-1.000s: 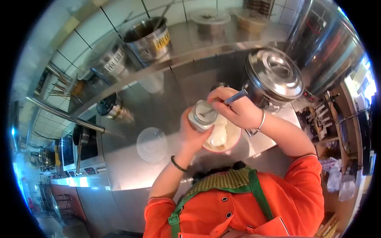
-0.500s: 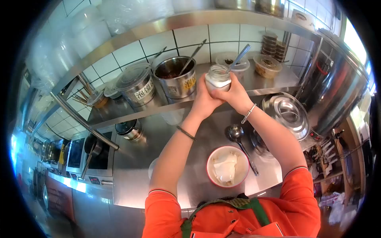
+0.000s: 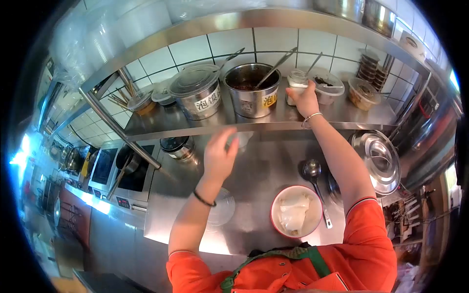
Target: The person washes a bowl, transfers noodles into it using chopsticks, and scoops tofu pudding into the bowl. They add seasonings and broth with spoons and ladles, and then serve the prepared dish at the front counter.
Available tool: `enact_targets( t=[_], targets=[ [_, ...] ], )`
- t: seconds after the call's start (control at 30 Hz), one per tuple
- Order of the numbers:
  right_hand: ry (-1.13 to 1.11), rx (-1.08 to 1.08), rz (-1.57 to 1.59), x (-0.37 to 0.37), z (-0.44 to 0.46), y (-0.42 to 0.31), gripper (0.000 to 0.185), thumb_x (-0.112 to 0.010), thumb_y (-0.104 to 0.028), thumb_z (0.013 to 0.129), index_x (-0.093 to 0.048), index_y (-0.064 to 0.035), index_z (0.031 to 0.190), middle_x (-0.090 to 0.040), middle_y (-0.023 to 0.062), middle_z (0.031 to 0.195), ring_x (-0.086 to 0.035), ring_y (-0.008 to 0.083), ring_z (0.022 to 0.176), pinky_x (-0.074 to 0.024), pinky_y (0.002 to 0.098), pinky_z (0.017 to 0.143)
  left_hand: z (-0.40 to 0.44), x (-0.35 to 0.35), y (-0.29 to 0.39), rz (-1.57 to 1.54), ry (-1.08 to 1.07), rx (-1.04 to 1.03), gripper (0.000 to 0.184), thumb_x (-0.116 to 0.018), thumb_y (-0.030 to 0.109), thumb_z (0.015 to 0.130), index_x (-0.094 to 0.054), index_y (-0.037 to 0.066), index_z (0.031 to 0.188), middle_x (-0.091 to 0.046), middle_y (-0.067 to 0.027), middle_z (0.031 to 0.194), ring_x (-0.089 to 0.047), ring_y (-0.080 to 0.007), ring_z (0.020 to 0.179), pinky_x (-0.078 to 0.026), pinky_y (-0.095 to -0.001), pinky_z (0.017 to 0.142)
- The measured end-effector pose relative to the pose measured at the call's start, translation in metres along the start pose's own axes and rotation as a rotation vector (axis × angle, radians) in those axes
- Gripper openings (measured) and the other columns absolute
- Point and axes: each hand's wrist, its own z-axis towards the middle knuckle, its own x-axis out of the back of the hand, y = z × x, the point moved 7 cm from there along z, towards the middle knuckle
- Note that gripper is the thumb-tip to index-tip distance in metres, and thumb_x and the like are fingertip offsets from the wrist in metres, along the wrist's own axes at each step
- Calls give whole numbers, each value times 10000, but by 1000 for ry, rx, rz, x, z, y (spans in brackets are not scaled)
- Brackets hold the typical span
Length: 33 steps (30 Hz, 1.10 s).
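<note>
My right hand is wrapped round a glass jar of white contents on the steel shelf; a thin handle leans up just behind the jar. Over the counter, below the shelf, my left hand is open and holds nothing. Closest to it are a dark-lidded container at its left and a clear round lid or dish under the forearm. In front of my body stands a red-rimmed bowl with soft white pieces in it. A ladle lies to the bowl's right.
An open steel pot with dark contents and a lidded pot stand on the shelf. Tubs of food are right of the jar. A large steel lid lies at right, a cooktop at left.
Both hands were round the jar. The left hand has let go and dropped down left; the right has taken the jar back onto the shelf. The view has shifted somewhat.
</note>
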Motion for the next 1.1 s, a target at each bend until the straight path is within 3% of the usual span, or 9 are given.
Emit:
enact_targets(
  t=[0.13, 0.3, 0.37, 0.53, 0.6, 0.73, 0.77, 0.9, 1.1],
  targets=[
    [77, 147, -47, 8, -22, 0, 767, -682, -177, 741, -228, 101, 1294, -424, 265, 1241, -453, 346, 1128, -353, 356, 969, 75, -9, 3, -58, 230, -94, 337, -658, 212, 777, -575, 48, 1060, -569, -121, 1092, -537, -259, 1030, -430, -308, 848],
    [14, 367, -88, 35, -60, -26, 677, -637, -172, 779, -269, 72, 1292, -436, 220, 1232, -472, 320, 1095, -390, 349, 921, 114, -33, -11, 15, 37, -21, 332, -718, 294, 708, -584, 40, 876, -536, -108, 917, -543, -245, 846, -438, -321, 728],
    [-253, 229, 157, 23, -69, -38, 588, -625, -195, 795, -351, 40, 1259, -484, 189, 1184, -521, 279, 1020, -432, 322, 857, 107, -30, 0, -65, 88, -36, 274, -753, 200, 668, -547, 29, 727, -497, -95, 908, -526, -226, 784, -441, -313, 704],
    [-236, 101, 308, -5, -35, -52, 537, -614, -333, 812, -466, 37, 1172, -596, 147, 985, -582, 218, 891, -471, 301, 761, 83, -23, -4, -266, 96, -18, 283, -765, 131, 639, -517, 15, 711, -484, -81, 921, -527, -189, 745, -442, -282, 650],
    [-217, -155, 428, -10, -28, -58, 592, -621, -402, 794, -478, 33, 1169, -605, 116, 961, -578, 182, 878, -464, 284, 736, 64, -8, 12, -252, 126, -111, 282, -765, 106, 625, -510, 15, 707, -490, -87, 944, -526, -188, 751, -442, -279, 656],
    [-291, -124, 329, -2, -18, -72, 478, -622, -398, 794, -562, 11, 1034, -602, 55, 801, -531, 119, 744, -427, 247, 603, 30, 18, 39, -219, 56, -148, 283, -761, 97, 607, -510, 23, 714, -480, -135, 1073, -528, -229, 856, -446, -305, 719],
    [-316, -40, 497, -6, -23, -81, 323, -573, -314, 849, -575, -7, 950, -551, 20, 684, -498, 103, 625, -410, 251, 547, 21, 24, 43, -212, 56, -201, 286, -760, 103, 596, -510, 28, 715, -465, -160, 1131, -516, -282, 952, -430, -343, 806],
    [-649, 296, 344, 21, -85, -132, 173, -482, -166, 902, -580, -29, 941, -582, 37, 741, -515, 94, 677, -434, 247, 593, -13, 43, 47, -189, 48, -222, 289, -765, 109, 567, -527, 43, 717, -435, -201, 1217, -477, -336, 1083, -390, -382, 900],
    [-653, 828, 230, 55, -167, -141, 143, -538, -76, 839, -591, -25, 962, -605, 78, 806, -557, 185, 692, -453, 286, 634, -44, 59, 58, -173, -10, -260, 280, -768, 84, 572, -532, 45, 718, -375, -224, 1296, -439, -344, 1150, -356, -389, 945]
  ],
)
